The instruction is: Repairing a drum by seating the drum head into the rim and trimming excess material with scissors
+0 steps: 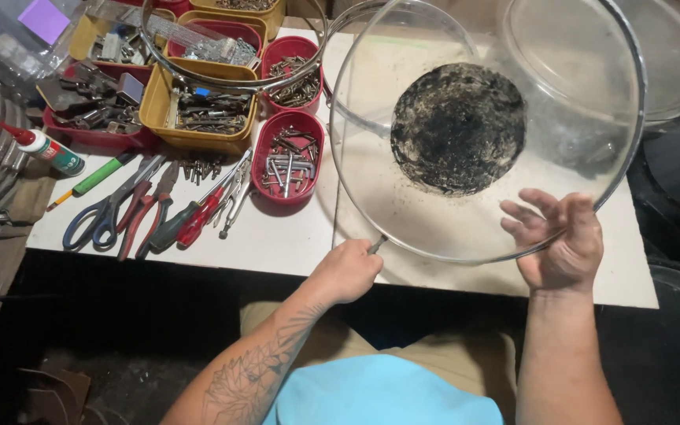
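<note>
A large clear glass bowl [434, 220] with a metal rim is held tilted toward me over the white table [277, 244]. Its round bottom [458, 130] is caked with black grime. My right hand [556, 240] grips the bowl's near right rim, fingers spread inside. My left hand [348, 271] is closed on a thin metal tool [377, 245] whose tip touches the bowl's lower left rim.
Red trays of screws [287, 161] and yellow trays of bits [202, 114] stand at the left. Scissors [108, 212], pliers [147, 208] and screwdrivers [198, 216] lie near the front edge. A glue bottle [45, 148] lies at far left. Another clear dish [663, 55] sits at back right.
</note>
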